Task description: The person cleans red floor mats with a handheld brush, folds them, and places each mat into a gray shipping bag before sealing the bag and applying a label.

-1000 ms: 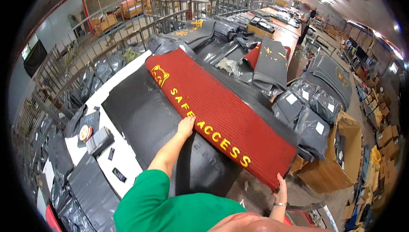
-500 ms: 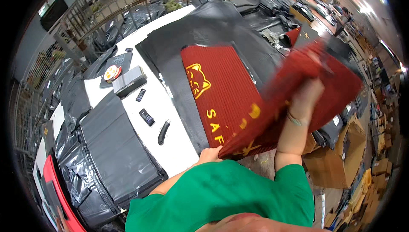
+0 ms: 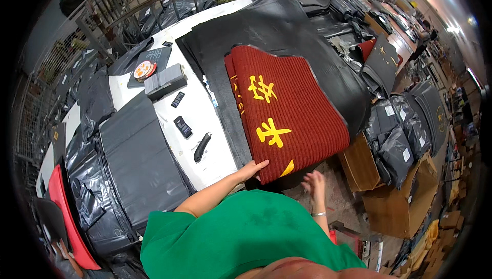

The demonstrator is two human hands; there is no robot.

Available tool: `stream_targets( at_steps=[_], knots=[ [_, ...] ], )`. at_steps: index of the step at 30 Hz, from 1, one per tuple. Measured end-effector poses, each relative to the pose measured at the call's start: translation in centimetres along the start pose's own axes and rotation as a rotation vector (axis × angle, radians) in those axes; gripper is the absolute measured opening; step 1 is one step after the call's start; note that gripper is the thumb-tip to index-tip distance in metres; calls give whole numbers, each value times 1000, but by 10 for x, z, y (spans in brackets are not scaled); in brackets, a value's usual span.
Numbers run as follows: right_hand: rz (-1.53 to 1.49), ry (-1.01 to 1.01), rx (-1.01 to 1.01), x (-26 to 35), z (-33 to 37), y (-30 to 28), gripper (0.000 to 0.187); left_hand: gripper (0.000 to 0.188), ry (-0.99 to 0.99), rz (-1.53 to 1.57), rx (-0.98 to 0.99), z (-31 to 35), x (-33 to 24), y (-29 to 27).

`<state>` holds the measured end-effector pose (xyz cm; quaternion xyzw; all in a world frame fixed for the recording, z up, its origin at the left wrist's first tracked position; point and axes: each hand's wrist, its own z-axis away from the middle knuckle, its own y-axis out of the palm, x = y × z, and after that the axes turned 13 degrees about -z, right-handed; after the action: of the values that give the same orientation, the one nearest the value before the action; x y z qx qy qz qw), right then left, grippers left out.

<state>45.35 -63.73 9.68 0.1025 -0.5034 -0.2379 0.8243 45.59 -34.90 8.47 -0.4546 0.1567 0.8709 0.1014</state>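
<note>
A red ribbed doormat (image 3: 302, 99) with yellow characters lies folded over on itself, on top of black sheets (image 3: 266, 22) on the table. My left hand (image 3: 252, 170) pinches its near left corner, thumb on top and the other fingers mostly hidden. Just off the mat's near edge, my right hand (image 3: 314, 182) hangs in the air with its fingers apart, holding nothing. To the left of the mat, a black utility knife (image 3: 202, 147) rests on the white tabletop (image 3: 218, 168).
Small black labels (image 3: 182, 127), a grey stack of cards (image 3: 165, 82) and a round sticker roll (image 3: 144, 70) sit on the table. Flat black packages (image 3: 143, 145) cover the left side. Cardboard boxes (image 3: 394, 204) with bagged mats (image 3: 400, 148) stand on the right.
The raised half of the doormat has come down and now lies folded over the other half. My right hand has let go and moved down toward me; the left stays at the corner.
</note>
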Motion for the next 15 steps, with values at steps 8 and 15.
stream_targets(
  at_steps=[8, 15],
  knots=[
    [-525, 132, 149, -27, 2, 64, 57, 49, 84, -908, 658, 29, -95, 2],
    [-272, 107, 95, 24, 15, 11, 54, 41, 1203, -1662, -459, -67, -234, -56]
  ],
)
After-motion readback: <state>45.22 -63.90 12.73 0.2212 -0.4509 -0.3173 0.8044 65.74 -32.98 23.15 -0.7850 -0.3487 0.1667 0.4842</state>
